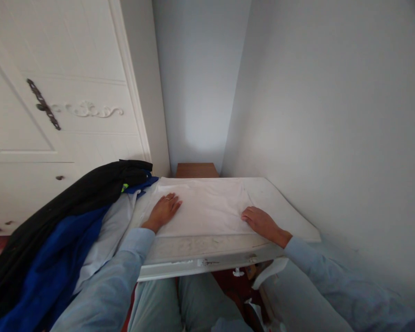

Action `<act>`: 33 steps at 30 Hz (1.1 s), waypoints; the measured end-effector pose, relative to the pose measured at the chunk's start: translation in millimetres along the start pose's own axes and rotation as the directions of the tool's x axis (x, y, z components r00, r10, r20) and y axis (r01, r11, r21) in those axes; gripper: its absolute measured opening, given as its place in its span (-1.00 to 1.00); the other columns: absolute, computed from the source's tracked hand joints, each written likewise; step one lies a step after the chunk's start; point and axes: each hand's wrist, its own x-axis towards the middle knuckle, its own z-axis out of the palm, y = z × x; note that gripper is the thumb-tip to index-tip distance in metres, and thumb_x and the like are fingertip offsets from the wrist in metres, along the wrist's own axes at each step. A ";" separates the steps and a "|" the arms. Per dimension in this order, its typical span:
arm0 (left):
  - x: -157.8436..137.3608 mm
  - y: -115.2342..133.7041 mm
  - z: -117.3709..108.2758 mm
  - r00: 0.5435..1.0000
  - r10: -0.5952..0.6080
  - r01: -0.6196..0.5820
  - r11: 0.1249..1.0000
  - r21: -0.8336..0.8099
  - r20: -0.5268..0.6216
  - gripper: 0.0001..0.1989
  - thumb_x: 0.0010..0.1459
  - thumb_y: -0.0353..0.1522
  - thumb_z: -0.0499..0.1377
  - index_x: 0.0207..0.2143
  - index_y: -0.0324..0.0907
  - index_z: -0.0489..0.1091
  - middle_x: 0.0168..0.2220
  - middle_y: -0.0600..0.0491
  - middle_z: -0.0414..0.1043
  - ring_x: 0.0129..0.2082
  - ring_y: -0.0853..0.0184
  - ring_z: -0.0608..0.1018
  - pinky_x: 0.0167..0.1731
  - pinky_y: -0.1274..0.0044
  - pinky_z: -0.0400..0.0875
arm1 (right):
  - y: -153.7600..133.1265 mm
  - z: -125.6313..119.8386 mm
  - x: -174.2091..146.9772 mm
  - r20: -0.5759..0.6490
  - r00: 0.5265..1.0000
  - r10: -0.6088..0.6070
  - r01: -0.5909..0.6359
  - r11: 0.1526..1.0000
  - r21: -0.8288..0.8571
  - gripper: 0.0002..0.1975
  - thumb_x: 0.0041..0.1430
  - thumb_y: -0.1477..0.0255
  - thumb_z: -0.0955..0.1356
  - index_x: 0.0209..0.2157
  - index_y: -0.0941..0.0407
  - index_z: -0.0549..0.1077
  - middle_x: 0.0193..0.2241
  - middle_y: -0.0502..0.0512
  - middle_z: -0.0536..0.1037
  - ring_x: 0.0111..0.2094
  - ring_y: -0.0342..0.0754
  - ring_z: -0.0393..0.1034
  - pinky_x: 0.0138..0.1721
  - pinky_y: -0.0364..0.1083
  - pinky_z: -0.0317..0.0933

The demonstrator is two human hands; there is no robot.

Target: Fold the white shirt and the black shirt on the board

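Note:
A white cloth garment [204,207], folded into a rough rectangle, lies flat on a white table [280,203]. Resting on its left part is my left hand [164,211], palm down with the fingers stretched out and a ring on one of them. At the right edge of the cloth, my right hand [263,222] has its fingers bent and close together on the fabric. Whether a bit of the edge is pinched under those fingertips is hidden.
Black [100,184], blue [69,244] and white [114,226] clothes hang over the table's left side. A white wardrobe [90,60] stands behind them. Grey walls [325,115] close in the right and back, with a brown wooden box-like piece [197,170] in the corner.

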 end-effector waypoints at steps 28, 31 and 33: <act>2.9 -9.5 7.7 0.996 0.043 -0.045 0.999 -0.013 -0.076 -0.48 0.43 -0.14 -0.12 0.15 -0.23 0.45 0.22 -0.17 0.42 0.27 0.12 0.41 0.30 0.21 0.24 | 65.2 -0.4 68.3 0.169 0.757 0.631 -0.644 0.679 0.353 -0.91 0.10 0.46 0.44 -0.39 0.21 0.59 -0.54 0.07 0.55 -0.50 -0.09 0.44 -0.44 -0.18 0.24; 3.0 -9.3 7.0 0.997 0.042 -0.043 0.999 -0.010 -0.061 -0.47 0.44 -0.14 -0.13 0.15 -0.23 0.44 0.23 -0.18 0.41 0.29 0.12 0.40 0.31 0.22 0.22 | 67.7 -0.9 70.7 0.204 0.718 0.665 -0.685 0.624 0.376 -0.90 0.09 0.49 0.44 -0.46 0.22 0.57 -0.65 0.05 0.46 -0.61 -0.13 0.36 -0.51 -0.19 0.19; 2.9 -8.5 6.5 0.999 0.035 -0.035 0.999 -0.006 -0.041 -0.44 0.43 -0.12 -0.12 0.19 -0.26 0.42 0.26 -0.21 0.36 0.32 0.09 0.36 0.32 0.20 0.20 | 69.6 -0.1 70.9 0.208 0.698 0.685 -0.701 0.594 0.395 -0.89 0.09 0.53 0.42 -0.50 0.22 0.55 -0.68 0.04 0.43 -0.64 -0.15 0.33 -0.52 -0.19 0.18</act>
